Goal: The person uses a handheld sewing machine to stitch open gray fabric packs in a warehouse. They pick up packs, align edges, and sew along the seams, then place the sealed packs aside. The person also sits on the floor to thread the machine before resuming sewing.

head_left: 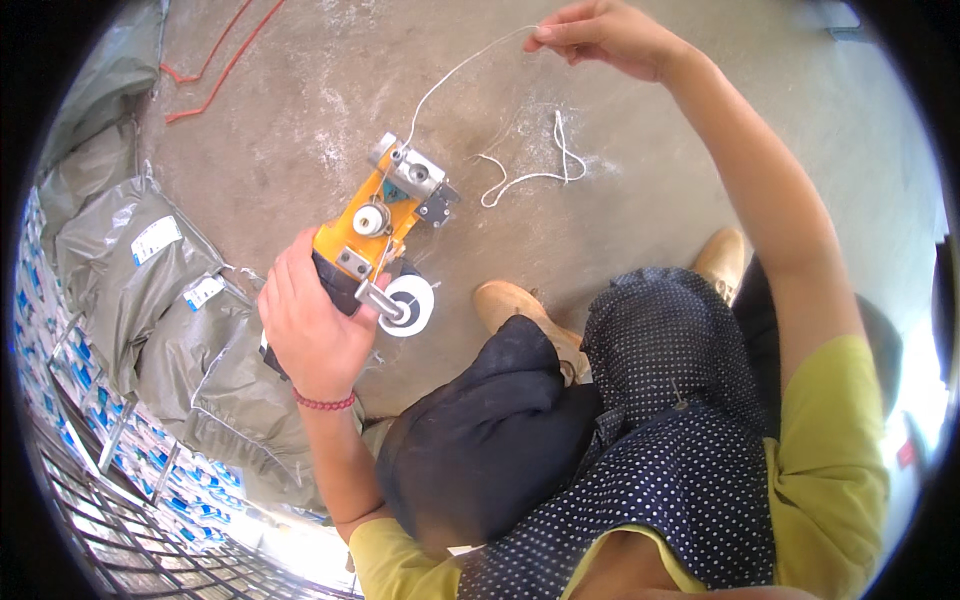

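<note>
Two hands: left hand (312, 325) wrapped round orange bag stitcher (378, 225), handle hidden; right hand (600, 35) pinching white thread (450, 75).

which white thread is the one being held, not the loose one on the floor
The white thread running from the orange sewing machine to the right hand; it is pinched and raised, while the loose thread lies curled on the floor.

My left hand (312, 330) covers the sewer's (385, 225) grip and rear body, only the orange front and metal head show. The spool (410, 305) hides part of the underside. Thread (455, 70) end vanishes inside my right hand's (605, 35) pinch. Thread path through the head is too fine to trace. Sack (150, 290) labels too small to make out; sacks run off the left rim. Red cord (215, 65) is cut off at the top. My boots (520, 305) are partly under the dark cloth.
</note>
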### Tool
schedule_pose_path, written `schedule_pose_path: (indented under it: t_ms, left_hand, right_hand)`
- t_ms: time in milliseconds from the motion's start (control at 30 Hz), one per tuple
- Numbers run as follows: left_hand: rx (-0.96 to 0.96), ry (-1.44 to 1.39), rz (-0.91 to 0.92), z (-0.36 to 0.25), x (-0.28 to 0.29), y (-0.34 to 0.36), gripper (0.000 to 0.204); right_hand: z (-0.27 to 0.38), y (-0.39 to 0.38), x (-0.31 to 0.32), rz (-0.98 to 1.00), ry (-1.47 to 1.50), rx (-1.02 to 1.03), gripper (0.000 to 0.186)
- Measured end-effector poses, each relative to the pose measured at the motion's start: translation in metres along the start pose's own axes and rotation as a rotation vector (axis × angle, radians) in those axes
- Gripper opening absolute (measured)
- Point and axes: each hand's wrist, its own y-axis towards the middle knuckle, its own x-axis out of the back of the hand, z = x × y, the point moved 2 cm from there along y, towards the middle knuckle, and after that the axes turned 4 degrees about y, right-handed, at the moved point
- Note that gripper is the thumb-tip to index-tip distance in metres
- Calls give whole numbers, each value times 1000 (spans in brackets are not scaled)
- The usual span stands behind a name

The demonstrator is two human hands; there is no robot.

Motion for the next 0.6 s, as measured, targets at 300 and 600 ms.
schedule_pose_path:
  t_ms: [300, 600]
  left_hand:
    - [4, -58, -82, 42, 1, -37, 66]
    - [65, -222, -99, 76, -13, -69, 74]
  right_hand:
    - [35, -26, -59, 486, 586, 269, 21]
    - [101, -107, -146, 955, 822, 261, 18]
